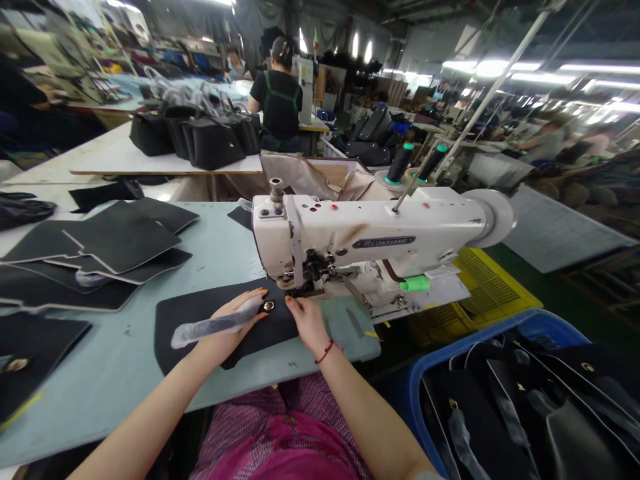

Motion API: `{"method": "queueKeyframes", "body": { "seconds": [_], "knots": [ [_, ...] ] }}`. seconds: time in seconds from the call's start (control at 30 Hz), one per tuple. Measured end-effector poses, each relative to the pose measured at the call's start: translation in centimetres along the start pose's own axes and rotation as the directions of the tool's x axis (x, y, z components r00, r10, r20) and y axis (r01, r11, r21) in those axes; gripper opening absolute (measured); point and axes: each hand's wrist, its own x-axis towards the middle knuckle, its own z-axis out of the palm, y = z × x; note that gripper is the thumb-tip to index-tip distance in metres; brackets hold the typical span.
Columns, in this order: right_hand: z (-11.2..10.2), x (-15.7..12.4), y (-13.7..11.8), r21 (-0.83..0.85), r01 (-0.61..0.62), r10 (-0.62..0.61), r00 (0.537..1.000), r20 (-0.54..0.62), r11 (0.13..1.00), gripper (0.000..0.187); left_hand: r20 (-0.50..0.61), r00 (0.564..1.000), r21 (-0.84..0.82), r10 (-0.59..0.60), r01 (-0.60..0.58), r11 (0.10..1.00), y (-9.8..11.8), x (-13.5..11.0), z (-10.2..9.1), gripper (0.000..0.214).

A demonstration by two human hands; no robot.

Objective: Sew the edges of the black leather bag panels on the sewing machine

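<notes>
A black leather-like panel (187, 310) lies on the pale green table, its far edge by the presser foot of a white sewing machine (320, 223). My left hand (225, 333) rests on the panel, its fingers and thumb spread around a gold-coloured metal fitting (269, 306). A strap wrapped in clear plastic (213, 327) runs from near the fitting across the back of that hand. Close to the needle area, my right hand (309, 325) is closed, thumb and forefinger pinching the panel near its right end. The needle tip is hidden.
Black panels (120, 233) are piled on the left of the table. A blue bin (417, 380) at the right holds more panels with plastic-wrapped straps. Black bags (210, 143) stand on a table behind, near a person (277, 97). Yellow crates (480, 287) sit beyond the machine.
</notes>
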Motion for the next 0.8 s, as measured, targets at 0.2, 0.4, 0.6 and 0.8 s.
{"method": "queueKeyframes", "body": {
  "seconds": [0.2,0.4,0.6,0.8],
  "knots": [
    [-0.2,-3.1,0.9,0.128,-0.084,0.071,0.992,0.104,0.988,0.047,0.013,1.0,-0.007,-0.01,0.01,1.0,-0.4,0.5,-0.1,0.049],
    [-0.4,-5.1,1.4,0.266,-0.182,0.138,0.974,0.177,0.947,0.047,0.045,0.999,0.061,0.019,-0.022,0.998,-0.4,1.0,-0.7,0.049],
    [-1.9,-4.2,0.3,0.377,-0.388,0.239,0.892,0.384,0.841,0.052,0.106,0.993,0.089,-0.048,0.039,0.995,-0.4,1.2,-1.2,0.057],
    [-2.2,-3.8,0.2,0.456,-0.483,0.259,0.844,0.469,0.747,0.049,0.154,0.985,0.113,-0.078,0.061,0.992,0.0,1.2,-1.7,0.073]
  ]
}}
